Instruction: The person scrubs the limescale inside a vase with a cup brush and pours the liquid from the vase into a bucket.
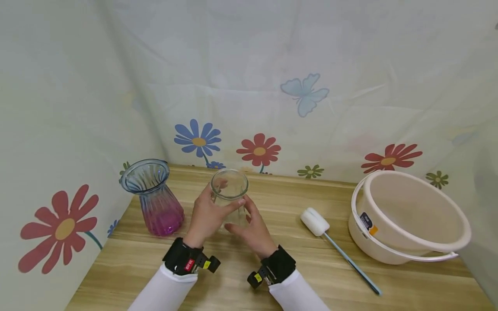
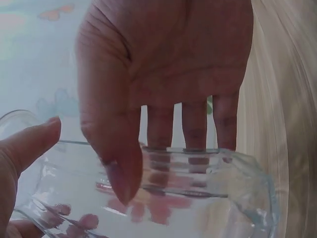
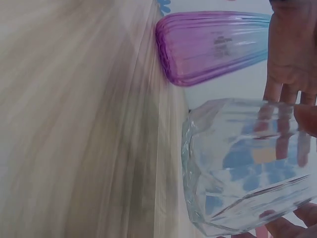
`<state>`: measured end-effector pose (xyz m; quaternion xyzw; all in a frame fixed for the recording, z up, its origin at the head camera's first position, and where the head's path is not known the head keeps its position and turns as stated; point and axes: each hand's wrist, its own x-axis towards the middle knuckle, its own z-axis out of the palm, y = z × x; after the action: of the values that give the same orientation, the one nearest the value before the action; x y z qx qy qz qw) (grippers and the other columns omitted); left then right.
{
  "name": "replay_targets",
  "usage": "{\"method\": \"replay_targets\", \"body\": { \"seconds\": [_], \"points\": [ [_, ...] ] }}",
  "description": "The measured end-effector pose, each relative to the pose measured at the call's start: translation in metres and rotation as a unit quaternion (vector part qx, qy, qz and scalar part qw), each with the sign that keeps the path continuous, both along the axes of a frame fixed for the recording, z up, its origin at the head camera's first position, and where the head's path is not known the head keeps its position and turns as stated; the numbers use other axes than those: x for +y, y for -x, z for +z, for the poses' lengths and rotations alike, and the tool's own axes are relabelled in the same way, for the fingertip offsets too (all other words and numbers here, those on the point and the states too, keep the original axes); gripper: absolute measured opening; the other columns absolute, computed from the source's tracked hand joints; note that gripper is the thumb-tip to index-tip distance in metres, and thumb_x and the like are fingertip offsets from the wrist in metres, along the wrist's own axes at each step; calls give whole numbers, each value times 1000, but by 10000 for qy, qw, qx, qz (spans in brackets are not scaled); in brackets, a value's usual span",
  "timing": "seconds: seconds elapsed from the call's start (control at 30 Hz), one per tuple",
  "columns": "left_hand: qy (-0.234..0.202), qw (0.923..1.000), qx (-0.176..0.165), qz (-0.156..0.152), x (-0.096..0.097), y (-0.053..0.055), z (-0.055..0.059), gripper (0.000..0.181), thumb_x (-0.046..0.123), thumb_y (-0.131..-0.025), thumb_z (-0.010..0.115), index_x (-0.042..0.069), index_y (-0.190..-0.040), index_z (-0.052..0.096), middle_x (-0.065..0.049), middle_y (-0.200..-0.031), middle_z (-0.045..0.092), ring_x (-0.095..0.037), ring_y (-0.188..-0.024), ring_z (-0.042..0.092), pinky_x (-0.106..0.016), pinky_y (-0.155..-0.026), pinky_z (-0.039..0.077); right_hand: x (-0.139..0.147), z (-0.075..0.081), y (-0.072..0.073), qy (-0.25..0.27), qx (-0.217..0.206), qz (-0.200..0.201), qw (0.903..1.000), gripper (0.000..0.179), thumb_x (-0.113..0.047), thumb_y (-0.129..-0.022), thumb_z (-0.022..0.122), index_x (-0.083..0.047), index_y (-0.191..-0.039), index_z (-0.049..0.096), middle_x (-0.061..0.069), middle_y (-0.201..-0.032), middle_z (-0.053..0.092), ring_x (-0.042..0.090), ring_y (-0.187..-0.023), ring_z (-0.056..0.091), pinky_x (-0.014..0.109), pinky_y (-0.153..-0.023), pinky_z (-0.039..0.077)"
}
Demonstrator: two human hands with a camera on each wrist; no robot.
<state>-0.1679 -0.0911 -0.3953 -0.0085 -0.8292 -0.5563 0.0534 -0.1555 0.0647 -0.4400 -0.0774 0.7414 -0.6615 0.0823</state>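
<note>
Between both hands stands a clear glass vase (image 1: 228, 197) with a round rim and faceted sides, its mouth facing up. My left hand (image 1: 207, 217) grips it from the left, thumb across the near side and fingers behind. On the right side, my right hand (image 1: 254, 230) holds the glass with thumb and fingers around it. In the right wrist view the thick base of the clear vase (image 3: 233, 168) shows below the hands; whether it touches the table I cannot tell. A blue-to-pink ribbed glass vase (image 1: 161, 207) stands left of the left hand.
To the right, a white sponge brush (image 1: 315, 221) with a blue handle lies on the wooden table (image 1: 233, 285). A beige bucket (image 1: 389, 242) with its handle lowered stands farther right. A flower-patterned curtain (image 1: 249, 108) hangs behind and at the sides.
</note>
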Motion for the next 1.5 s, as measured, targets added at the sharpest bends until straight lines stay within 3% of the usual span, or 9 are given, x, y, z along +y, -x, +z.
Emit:
{"method": "replay_targets", "body": {
  "seconds": [0.17,0.37,0.5,0.73,0.93,1.17,1.5],
  "points": [
    [4,9989,109,-462,15,-11,1,76,51,-76,90,26,-140,56,-7,-146,62,-33,-138,56,-63,-106,48,22,-1,-8,-63,141,175,9997,97,-17,-83,85,-29,-162,30,3,-170,28,28,-159,18,67,-126,14],
    [-95,9929,36,-1184,31,-22,5,76,47,-75,92,28,-141,57,-2,-144,63,-30,-138,56,-62,-111,44,50,-1,-20,-270,-14,292,9992,102,-22,-79,90,-39,-160,30,0,-169,30,31,-159,20,71,-123,16],
    [-150,9845,-123,-1746,40,-29,5,70,48,-75,92,37,-135,57,5,-144,63,-25,-140,53,-61,-115,41,68,1,-31,-410,-12,421,9983,104,-23,-76,93,-35,-159,33,0,-167,35,32,-156,27,68,-123,20],
    [-310,9664,-142,-2548,54,-37,3,66,46,-77,91,41,-133,57,16,-136,63,-14,-135,55,-57,-116,41,94,0,-47,-680,602,805,9926,98,-23,-79,92,-32,-158,35,1,-161,44,33,-149,41,63,-120,32],
    [-290,9598,-55,-2793,64,-45,1,65,47,-75,92,41,-131,60,18,-132,64,-13,-130,58,-54,-113,43,108,-3,-61,-696,558,746,9932,95,-24,-79,92,-32,-156,37,-1,-158,47,31,-146,45,55,-117,36],
    [-30,9527,143,-3037,70,-58,-3,69,48,-75,92,41,-135,59,19,-132,65,-12,-129,60,-44,-111,48,118,-1,-84,-918,255,669,9932,86,-25,-79,92,-18,-151,44,0,-146,57,32,-133,55,37,-110,46],
    [116,9475,296,-3181,72,-63,-10,68,48,-77,91,38,-136,59,17,-132,65,-8,-126,61,-36,-107,51,118,-6,-98,-977,82,363,9945,91,-24,-77,93,-26,-153,41,6,-153,53,34,-138,50,32,-109,44]
  ]
}}
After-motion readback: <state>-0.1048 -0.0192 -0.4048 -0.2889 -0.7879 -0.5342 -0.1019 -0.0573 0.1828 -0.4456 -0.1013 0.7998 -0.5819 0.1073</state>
